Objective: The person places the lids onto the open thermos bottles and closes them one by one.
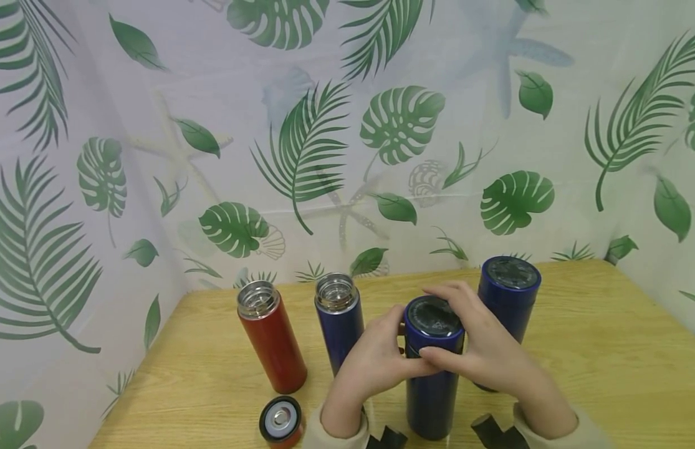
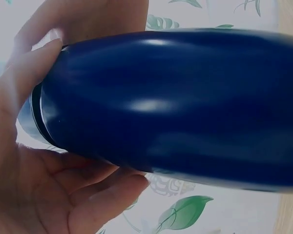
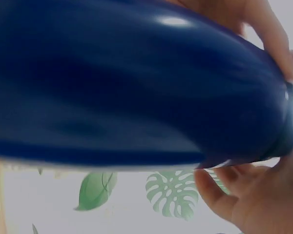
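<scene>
A dark blue thermos bottle (image 1: 431, 405) stands upright at the front of the table, its black-topped lid (image 1: 434, 317) on it. My left hand (image 1: 375, 349) grips it from the left near the top, thumb in front. From the right, my right hand (image 1: 482, 340) curls round the lid area, its thumb across the front and fingers over the far rim. The left wrist view shows the blue body (image 2: 176, 107) large, with a dark seam below the lid beside the left thumb. In the right wrist view, fingers of both hands surround the lid end.
Left of the held bottle stand an uncapped blue thermos (image 1: 338, 330) and an uncapped red thermos (image 1: 277, 349). A red lid (image 1: 280, 419) lies underside up before them. Another capped blue thermos (image 1: 507, 305) stands behind my right hand. Leaf-print cloth (image 1: 336, 249) hangs behind the wooden table (image 1: 594, 349).
</scene>
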Demonstrator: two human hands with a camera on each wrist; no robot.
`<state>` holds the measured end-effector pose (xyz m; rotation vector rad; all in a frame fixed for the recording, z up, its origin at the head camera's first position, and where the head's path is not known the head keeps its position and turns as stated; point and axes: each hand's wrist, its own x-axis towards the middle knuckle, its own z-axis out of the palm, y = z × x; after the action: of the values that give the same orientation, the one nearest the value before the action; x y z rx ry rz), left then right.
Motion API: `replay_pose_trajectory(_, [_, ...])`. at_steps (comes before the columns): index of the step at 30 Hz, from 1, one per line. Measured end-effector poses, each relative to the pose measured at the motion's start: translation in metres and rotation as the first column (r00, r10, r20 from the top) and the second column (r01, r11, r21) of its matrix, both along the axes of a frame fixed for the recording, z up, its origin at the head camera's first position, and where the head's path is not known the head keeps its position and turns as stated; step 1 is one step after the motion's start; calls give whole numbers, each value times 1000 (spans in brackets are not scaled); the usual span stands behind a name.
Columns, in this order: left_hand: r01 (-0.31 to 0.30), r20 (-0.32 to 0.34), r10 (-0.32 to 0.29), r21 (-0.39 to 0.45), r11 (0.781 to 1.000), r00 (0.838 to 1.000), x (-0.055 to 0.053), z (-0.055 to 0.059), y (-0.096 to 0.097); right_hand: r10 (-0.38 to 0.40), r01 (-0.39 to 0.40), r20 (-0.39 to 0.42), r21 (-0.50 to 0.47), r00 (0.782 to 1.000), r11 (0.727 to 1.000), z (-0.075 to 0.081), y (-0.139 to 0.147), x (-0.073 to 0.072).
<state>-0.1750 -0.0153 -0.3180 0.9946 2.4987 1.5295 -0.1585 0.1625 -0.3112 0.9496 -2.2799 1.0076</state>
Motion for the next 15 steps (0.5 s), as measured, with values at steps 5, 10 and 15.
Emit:
replay_pose_trajectory(5, [19, 18, -20, 40, 999, 1000, 1, -1, 0, 183, -183, 13, -35, 983, 983, 2, 5, -2])
replay_pose_trajectory(10, [-3, 3, 3, 18, 1000, 1000, 1, -1, 0, 131, -129, 39, -39, 991, 991, 3, 6, -2])
replay_pose_trajectory(15, [-12, 21, 12, 4, 1000, 1000, 0, 1, 0, -18, 21, 52, -49, 998, 999, 0, 1, -1])
